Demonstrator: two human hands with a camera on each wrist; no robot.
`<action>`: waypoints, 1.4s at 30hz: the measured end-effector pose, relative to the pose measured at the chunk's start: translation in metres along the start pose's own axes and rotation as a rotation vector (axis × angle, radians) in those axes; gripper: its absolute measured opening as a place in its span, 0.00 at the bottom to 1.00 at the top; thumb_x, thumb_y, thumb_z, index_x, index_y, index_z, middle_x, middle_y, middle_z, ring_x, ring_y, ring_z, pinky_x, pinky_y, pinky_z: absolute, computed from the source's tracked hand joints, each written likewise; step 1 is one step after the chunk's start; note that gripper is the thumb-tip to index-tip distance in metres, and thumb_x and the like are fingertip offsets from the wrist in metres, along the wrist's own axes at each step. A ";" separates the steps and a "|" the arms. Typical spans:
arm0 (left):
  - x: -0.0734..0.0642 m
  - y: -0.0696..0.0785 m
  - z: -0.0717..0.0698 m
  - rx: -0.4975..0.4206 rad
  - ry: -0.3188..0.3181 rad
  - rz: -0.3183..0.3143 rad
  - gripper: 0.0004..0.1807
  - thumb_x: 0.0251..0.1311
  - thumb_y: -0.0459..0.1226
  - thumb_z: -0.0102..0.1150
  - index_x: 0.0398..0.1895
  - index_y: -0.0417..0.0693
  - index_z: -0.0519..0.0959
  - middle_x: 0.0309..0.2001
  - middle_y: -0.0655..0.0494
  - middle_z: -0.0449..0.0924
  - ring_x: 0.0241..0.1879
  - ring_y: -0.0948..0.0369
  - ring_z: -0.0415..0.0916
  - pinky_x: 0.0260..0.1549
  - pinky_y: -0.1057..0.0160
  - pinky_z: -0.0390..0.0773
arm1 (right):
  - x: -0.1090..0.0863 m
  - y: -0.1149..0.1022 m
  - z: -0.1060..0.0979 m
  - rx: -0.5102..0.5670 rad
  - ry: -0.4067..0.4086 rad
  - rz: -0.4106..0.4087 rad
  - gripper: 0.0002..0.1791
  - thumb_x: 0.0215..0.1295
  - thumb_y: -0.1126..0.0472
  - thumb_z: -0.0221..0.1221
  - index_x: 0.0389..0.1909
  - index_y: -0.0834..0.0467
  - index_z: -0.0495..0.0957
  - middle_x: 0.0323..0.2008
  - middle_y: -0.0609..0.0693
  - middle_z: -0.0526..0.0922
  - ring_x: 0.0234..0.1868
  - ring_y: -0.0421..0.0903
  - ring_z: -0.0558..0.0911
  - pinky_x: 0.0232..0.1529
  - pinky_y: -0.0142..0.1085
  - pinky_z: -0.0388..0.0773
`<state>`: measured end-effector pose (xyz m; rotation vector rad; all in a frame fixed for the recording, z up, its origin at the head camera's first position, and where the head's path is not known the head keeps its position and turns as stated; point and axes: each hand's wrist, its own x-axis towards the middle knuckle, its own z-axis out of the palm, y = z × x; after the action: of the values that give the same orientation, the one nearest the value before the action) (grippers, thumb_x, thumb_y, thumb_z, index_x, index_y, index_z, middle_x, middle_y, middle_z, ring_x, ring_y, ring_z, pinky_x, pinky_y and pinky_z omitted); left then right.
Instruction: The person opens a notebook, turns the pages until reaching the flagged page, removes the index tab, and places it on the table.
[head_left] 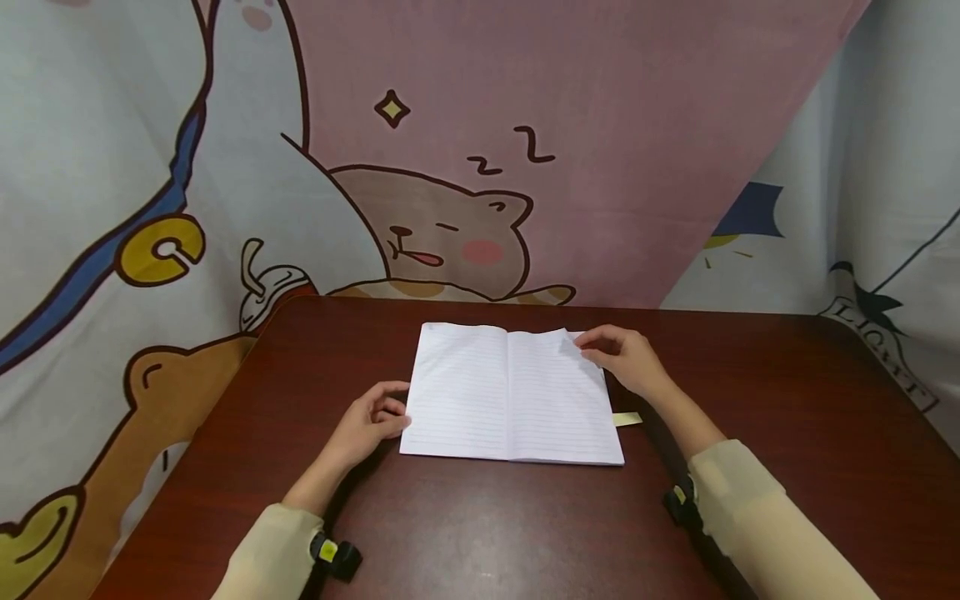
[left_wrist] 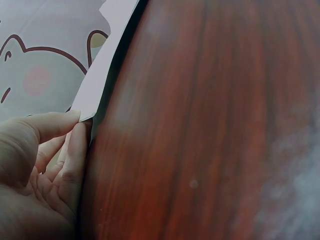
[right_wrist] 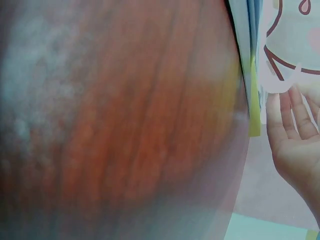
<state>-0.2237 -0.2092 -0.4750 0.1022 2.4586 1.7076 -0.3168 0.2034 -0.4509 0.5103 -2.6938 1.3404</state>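
Note:
An open notebook (head_left: 461, 392) with white lined pages lies on the brown table. At its left edge, my left hand (head_left: 367, 427) pinches the notebook; the left wrist view shows the thumb above the pages (left_wrist: 102, 75) and a finger beneath. My right hand (head_left: 626, 358) holds the upper right corner of the right-hand page (head_left: 555, 375) between thumb and fingers, and that corner is raised and bent. In the right wrist view, the fingers of the right hand (right_wrist: 295, 145) are extended behind the page edge. A pale yellow tab (head_left: 627, 419) sticks out from the notebook's right side.
The dark wooden table (head_left: 465, 525) has its far edge just beyond the notebook. Behind it hangs a cartoon-printed cloth (head_left: 600, 125), which also runs along the left and right sides. Each wrist wears a small black camera, such as the left camera (head_left: 341, 558).

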 end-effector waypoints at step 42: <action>-0.002 0.001 0.003 -0.006 0.004 0.006 0.26 0.61 0.27 0.62 0.64 0.40 0.71 0.40 0.41 0.78 0.31 0.64 0.76 0.35 0.69 0.81 | -0.002 -0.015 0.017 0.144 -0.285 -0.085 0.17 0.63 0.65 0.65 0.53 0.61 0.84 0.61 0.59 0.80 0.65 0.56 0.74 0.58 0.33 0.75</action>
<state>-0.2213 -0.2065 -0.4747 0.1061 2.4589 1.7191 -0.3084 0.1818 -0.4507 0.8824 -2.7640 1.5528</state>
